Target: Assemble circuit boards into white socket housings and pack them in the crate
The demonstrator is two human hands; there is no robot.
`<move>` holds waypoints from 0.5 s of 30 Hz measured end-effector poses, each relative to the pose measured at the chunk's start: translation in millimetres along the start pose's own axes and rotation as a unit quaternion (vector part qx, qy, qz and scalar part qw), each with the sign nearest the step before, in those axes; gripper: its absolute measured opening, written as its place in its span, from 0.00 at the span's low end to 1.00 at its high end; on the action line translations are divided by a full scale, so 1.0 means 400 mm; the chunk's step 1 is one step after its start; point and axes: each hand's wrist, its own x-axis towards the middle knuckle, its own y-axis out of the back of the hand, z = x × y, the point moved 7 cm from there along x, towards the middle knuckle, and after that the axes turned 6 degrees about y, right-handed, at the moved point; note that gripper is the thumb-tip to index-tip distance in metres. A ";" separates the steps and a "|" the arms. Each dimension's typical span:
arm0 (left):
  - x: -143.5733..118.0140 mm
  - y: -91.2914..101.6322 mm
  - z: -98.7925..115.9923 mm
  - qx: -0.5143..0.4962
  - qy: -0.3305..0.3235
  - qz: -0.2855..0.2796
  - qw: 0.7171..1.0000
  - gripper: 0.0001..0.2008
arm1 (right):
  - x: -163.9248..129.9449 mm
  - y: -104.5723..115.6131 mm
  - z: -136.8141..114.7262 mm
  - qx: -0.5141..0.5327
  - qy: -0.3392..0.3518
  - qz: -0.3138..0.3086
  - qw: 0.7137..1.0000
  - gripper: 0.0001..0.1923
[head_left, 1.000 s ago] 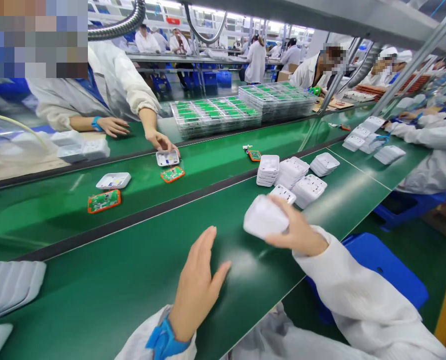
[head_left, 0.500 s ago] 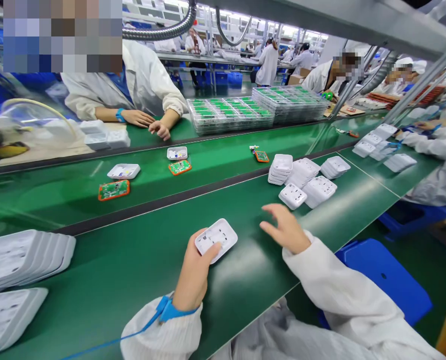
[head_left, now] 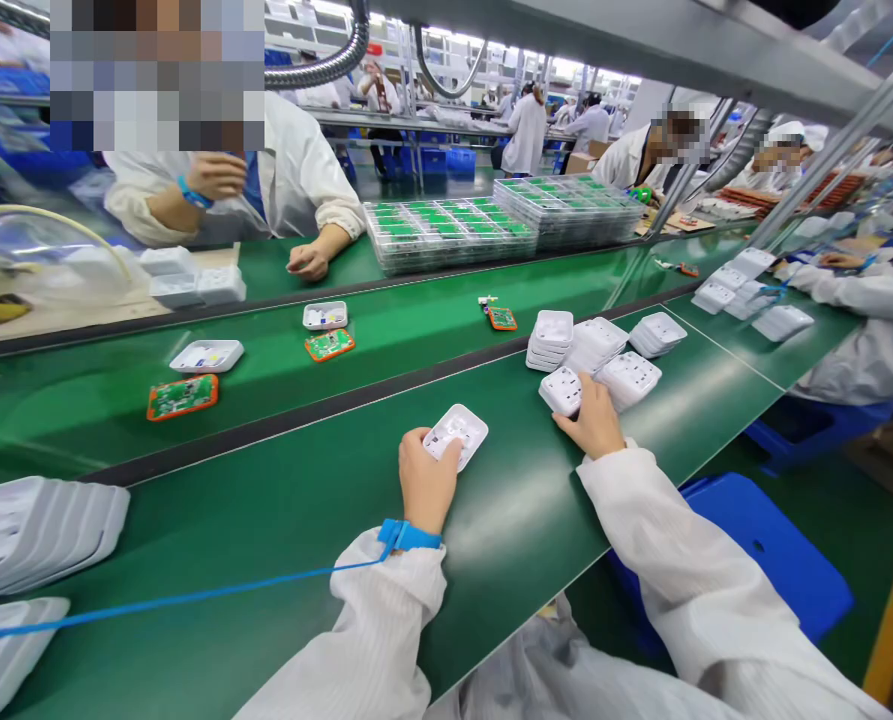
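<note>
Near the middle of the green bench, my left hand grips a white plastic housing with small slots, the thumb lying across its inner face. A blue wrist strap circles that wrist. Further right, my right hand is closed around the near side of another white plastic housing, at the front of a group of piles; its fingertips are partly hidden. Just behind stand stacks of similar housings, among them a tall stack and a stack at the right.
On the green belt beyond lie white shells and orange-edged circuit boards. More housings are stacked at the left. Clear trays of boards stand opposite, beside a co-worker. A blue stool is at the right.
My right hand has moved forward onto the front housing and closed on it. My left hand has shifted slightly forward with its housing. Belt items have moved left; the co-worker has raised one hand.
</note>
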 end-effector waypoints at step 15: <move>-0.211 0.048 0.148 -0.063 -0.222 -0.286 0.930 0.37 | -0.214 0.033 -0.356 0.795 -0.152 -0.418 0.413 0.34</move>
